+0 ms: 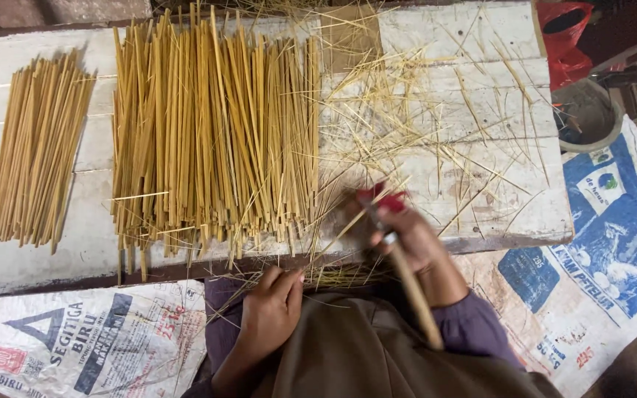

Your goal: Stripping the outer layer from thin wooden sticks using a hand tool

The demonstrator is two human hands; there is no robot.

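Note:
My right hand (pixel 407 239) is closed around a knife (pixel 380 210) with a red-wrapped grip and a long wooden handle running back toward my sleeve. It works at the near edge of a white wooden board (pixel 481 184), among thin bamboo shavings (pixel 399 118). My left hand (pixel 273 306) rests at my lap, fingers curled on a thin bamboo strip (pixel 318 247) that points up toward the knife. A big pile of cut bamboo sticks (pixel 211 133) lies just left of the hands. A smaller bundle of sticks (pixel 35 151) lies at the far left.
Printed woven sacks cover the ground at lower left (pixel 75 346) and at right (pixel 599 250). A grey round basin (pixel 587 118) and a red plastic bag (pixel 565 37) sit past the board's right end.

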